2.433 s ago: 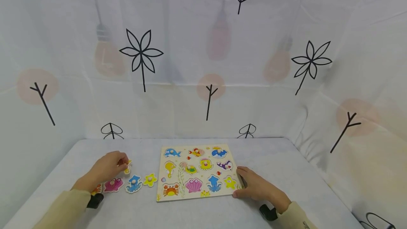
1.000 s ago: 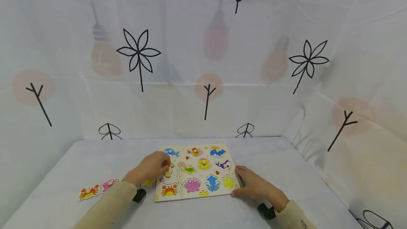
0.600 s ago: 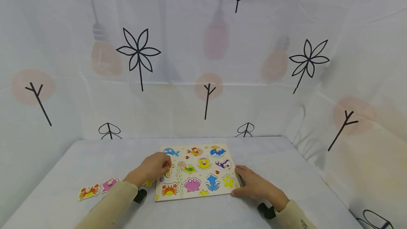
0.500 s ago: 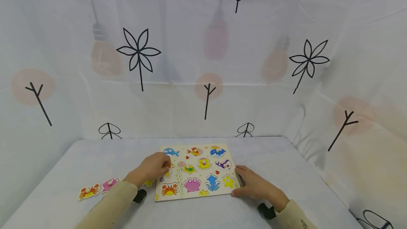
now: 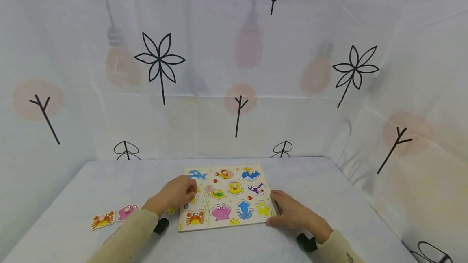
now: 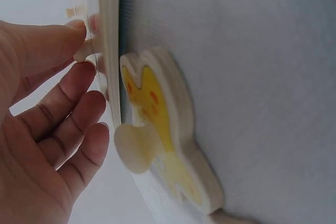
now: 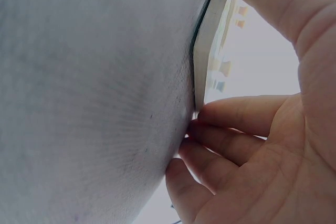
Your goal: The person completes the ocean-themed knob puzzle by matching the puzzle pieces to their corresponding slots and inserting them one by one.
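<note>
A yellow wooden seahorse [image 5: 193, 200] was brought, seemingly aligned, onto the cream wooden board [image 5: 234, 202], pinched under left hand [image 5: 177, 190], right hand [image 5: 291, 211] spread.

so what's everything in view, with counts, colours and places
puzzle board: one, cream with sea animals, centre
knobbed pieces: six, mixed colours, in the board
held piece: one, yellow, board's left side
crab piece: one, orange and yellow, far left
pink piece: one, pink, right of the crab
loose yellow piece: one, yellow, left of the board
table: one, white, under the board
backdrop: one, pale, printed, behind the table
wrist bands: two, black, one per wrist
sleeves: two, beige, both forearms
left hand: one, bare, pinching the held piece's knob
right hand: one, bare, touching the board's right edge
</note>
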The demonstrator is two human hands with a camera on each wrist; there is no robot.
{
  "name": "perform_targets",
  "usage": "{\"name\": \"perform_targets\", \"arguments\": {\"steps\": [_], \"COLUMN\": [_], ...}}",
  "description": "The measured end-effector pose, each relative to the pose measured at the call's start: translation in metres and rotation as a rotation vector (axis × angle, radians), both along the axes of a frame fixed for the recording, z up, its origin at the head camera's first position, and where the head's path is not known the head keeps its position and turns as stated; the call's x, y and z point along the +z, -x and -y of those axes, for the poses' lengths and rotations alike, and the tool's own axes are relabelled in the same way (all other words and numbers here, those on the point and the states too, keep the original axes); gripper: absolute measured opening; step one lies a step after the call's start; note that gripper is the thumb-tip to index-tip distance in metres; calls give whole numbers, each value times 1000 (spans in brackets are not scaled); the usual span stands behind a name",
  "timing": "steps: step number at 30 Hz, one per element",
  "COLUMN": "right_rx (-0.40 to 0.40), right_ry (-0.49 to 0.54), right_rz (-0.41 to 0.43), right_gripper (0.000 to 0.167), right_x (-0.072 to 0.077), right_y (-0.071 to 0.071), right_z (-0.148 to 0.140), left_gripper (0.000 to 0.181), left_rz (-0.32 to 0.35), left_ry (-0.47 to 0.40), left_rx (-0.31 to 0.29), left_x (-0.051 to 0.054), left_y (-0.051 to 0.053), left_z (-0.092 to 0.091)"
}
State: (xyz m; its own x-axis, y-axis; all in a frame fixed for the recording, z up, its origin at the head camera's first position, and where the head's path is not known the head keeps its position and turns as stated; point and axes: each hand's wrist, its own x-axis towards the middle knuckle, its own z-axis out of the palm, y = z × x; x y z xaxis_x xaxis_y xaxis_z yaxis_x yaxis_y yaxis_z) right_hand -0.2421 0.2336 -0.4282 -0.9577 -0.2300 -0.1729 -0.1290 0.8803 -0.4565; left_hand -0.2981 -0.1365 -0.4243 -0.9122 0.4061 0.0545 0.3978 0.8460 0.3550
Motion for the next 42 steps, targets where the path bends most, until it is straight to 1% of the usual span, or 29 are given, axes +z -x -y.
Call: {"name": "perform_targets", "arguments": {"steps": [6,9,12,20,28,31,34,37,42], "right_rx": [1,1,1,-1,0,-4,-4,2,8], "right_ry": [6,4,6,18,13,15,19,24,29], "right_rz": [-5,-5,-2,-4,-6,-4,-2,-1,0], "right_gripper": [98,98,98,97,97,98,98,98,98], "right_x": [2,2,2,2,3,3,3,3,3], "right_y": [-2,-2,-2,-1,-2,-2,-1,-1,-1], "right_z": [0,0,0,-1,0,0,0,0,0], "left_gripper": [8,11,13,17,17,16,15,15,15], "left_rz": [17,25,27,-4,16,19,7,9,11], "left_ry": [-34,-49,-45,-23,-20,-17,-15,-23,-45], "left_rx": [13,29,47,80,104,106,98,96,76], "left_x": [4,5,5,9,12,10,8,6,4], "left_y": [-5,-7,-10,-22,-36,-40,-43,-44,-44], "left_z": [3,7,12,32,47,51,54,56,58]}}
